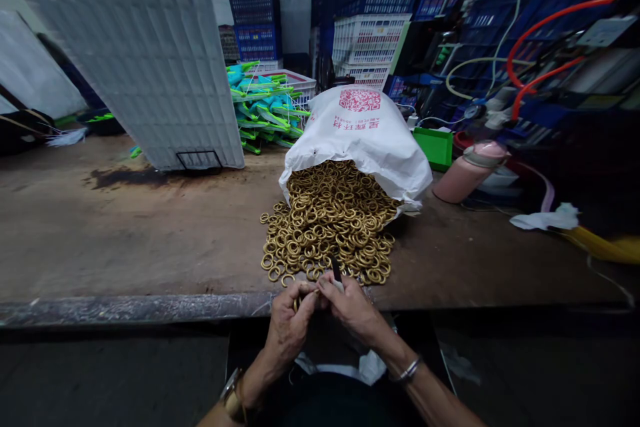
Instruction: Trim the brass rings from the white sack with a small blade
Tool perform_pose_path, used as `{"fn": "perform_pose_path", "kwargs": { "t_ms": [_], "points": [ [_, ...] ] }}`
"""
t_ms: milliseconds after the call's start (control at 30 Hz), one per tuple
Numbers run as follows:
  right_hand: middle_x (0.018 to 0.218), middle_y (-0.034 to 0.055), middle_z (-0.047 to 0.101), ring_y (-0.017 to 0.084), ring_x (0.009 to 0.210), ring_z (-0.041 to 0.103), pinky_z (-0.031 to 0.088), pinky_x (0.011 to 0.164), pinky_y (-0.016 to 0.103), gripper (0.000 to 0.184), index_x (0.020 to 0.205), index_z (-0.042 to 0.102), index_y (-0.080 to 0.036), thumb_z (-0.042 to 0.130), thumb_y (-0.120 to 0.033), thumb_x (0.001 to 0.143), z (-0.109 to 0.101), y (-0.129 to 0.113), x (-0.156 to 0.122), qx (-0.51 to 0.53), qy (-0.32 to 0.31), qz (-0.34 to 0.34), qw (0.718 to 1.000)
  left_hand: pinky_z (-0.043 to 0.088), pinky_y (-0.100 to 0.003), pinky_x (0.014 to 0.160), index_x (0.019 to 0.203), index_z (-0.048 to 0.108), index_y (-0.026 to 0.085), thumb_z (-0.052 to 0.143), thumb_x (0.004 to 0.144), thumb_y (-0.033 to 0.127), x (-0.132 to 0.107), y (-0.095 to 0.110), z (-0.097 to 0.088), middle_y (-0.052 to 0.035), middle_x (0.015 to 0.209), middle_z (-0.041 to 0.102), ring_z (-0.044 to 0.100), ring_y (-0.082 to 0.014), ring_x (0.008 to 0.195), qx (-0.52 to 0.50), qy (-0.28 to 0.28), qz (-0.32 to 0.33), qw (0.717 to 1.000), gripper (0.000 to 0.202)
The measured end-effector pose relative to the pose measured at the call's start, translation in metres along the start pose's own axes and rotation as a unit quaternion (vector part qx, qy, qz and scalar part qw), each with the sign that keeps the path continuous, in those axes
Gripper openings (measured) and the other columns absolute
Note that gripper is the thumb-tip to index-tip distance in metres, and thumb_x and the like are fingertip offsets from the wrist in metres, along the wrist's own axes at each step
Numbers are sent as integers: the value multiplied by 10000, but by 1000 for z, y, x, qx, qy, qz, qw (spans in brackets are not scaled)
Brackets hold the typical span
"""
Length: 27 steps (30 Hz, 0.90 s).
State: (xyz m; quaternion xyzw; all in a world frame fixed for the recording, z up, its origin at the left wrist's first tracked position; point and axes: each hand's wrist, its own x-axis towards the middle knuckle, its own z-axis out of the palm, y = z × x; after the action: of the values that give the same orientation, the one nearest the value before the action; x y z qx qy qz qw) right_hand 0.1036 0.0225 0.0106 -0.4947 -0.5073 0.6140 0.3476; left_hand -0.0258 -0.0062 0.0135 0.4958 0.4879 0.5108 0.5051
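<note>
A pile of brass-coloured rings [327, 227] spills from a white sack [363, 133] lying on its side on the worn workbench [125, 233]. Both my hands meet at the bench's front edge, just below the pile. My left hand [290, 323] is closed in a pinch on a brass ring. My right hand [350, 307] is closed round a thin dark tool [336, 273] that points up toward the rings. A watch sits on my left wrist and a bracelet on my right.
A grey plastic panel [150, 47] leans at the back left. Green and blue parts [265, 107] fill a crate behind it. A pink bottle [470, 170] and green box [434, 147] lie right of the sack. Stacked crates [370, 0] and red hoses [545, 47] stand behind.
</note>
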Motion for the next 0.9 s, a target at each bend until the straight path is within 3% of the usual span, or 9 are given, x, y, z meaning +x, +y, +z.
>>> {"fn": "perform_pose_path", "kwargs": {
  "t_ms": [133,300,700,900],
  "points": [
    [543,-56,391,68,524,347,314,511,196,262,603,445,-169,490,-381,750,-1,2,4,-46,6,-29,999,391,-204,559,658,603,152,581,736,312,1,0,2,7,590,555,488,-108,551,-42,-12,-57,997,180],
    [544,-54,410,77,534,364,319,524,203,238,605,453,-170,481,-354,753,-1,6,5,-62,13,-40,997,261,-151,374,675,510,158,569,724,416,1,-3,3,60,507,431,332,-40,383,-86,-44,-166,981,269],
    [498,-47,469,71,468,399,309,475,198,304,621,462,-173,449,-423,793,0,15,7,-39,-15,-37,998,238,-135,351,754,488,162,587,722,415,-3,-3,-4,43,609,496,345,-15,380,-213,-80,-208,951,273],
    [525,-45,476,78,454,408,307,450,199,298,706,496,-174,406,-438,811,0,3,5,-43,-13,-25,999,212,-130,358,747,464,167,588,735,385,-4,2,-6,58,574,471,345,-13,382,-239,-80,-210,945,251]
  ]
}}
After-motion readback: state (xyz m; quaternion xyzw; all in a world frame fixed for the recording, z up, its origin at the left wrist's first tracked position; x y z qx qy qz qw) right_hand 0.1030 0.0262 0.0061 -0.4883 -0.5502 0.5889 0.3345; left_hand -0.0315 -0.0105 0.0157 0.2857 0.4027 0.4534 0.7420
